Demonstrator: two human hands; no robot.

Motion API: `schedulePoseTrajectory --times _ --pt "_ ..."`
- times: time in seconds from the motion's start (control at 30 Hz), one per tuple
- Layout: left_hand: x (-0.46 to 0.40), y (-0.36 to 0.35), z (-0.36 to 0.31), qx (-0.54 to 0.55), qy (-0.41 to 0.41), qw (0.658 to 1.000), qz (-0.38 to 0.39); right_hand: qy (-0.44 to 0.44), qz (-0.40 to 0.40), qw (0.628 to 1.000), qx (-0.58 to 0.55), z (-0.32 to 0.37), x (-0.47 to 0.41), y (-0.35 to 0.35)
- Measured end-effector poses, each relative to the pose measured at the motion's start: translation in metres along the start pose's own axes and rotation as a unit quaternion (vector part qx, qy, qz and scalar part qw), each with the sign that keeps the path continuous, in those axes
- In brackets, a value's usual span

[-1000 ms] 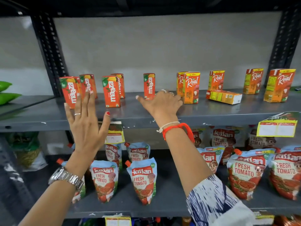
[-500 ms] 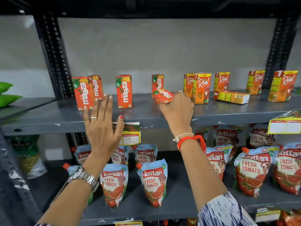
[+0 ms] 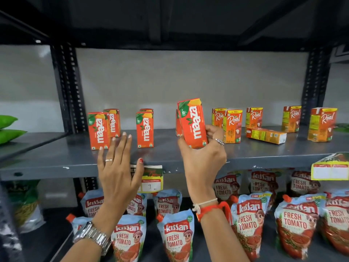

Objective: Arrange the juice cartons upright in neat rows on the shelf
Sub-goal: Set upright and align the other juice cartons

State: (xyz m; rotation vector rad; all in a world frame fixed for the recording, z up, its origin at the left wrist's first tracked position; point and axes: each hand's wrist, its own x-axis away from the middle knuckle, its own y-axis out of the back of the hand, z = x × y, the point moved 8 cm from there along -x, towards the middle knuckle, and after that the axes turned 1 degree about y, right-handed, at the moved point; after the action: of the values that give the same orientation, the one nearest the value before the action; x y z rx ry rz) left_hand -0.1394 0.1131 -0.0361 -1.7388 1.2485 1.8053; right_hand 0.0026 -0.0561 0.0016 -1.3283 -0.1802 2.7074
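grey shelf (image 3: 56,159): right hand (image 3: 203,159) gripped 1 maaza carton (image 3: 193,122), long axis near upright; left hand (image 3: 118,167) spread, empty.

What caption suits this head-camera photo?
Right hand lifts a Maaza carton above the shelf; left hand hovers open.

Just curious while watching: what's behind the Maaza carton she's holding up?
Behind the held Maaza carton in the right hand, a sliver of another red carton shows, standing on the shelf. Most of it is covered, so its label can't be read.
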Motion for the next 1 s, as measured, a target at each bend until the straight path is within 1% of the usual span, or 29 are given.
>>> schedulePoseTrajectory --times 0.1,0.2,0.23,0.3,0.4,0.57,0.77,1.0 --pt "-0.001 0.001 -0.001 -0.002 0.0 1.0 -0.011 0.008 0.008 1.0 -0.003 0.005 -0.002 0.0" --pt "-0.001 0.002 -0.002 0.0 -0.002 1.0 -0.021 0.009 0.005 0.999 0.045 0.005 -0.011 -0.002" --pt "-0.001 0.002 -0.003 0.0 -0.002 1.0 -0.023 0.006 0.014 0.998 0.058 0.003 -0.015 -0.005" --pt "-0.001 0.003 -0.003 -0.001 -0.003 1.0 -0.028 -0.011 0.066 0.994 0.087 -0.003 -0.024 -0.017" --pt "-0.002 0.003 -0.003 -0.001 0.001 0.999 -0.032 -0.039 0.155 0.973 0.164 -0.015 -0.04 -0.043" --pt "-0.001 0.002 -0.003 -0.002 0.001 1.0 -0.029 -0.067 0.232 0.943 0.229 -0.028 -0.051 -0.075" --pt "0.0 0.003 -0.002 0.008 -0.005 0.999 -0.037 -0.061 0.261 0.925 0.27 -0.036 -0.051 -0.097" --pt "-0.002 0.001 0.0 0.011 -0.001 0.999 -0.043 -0.037 0.242 0.922 0.301 -0.036 -0.055 -0.104"
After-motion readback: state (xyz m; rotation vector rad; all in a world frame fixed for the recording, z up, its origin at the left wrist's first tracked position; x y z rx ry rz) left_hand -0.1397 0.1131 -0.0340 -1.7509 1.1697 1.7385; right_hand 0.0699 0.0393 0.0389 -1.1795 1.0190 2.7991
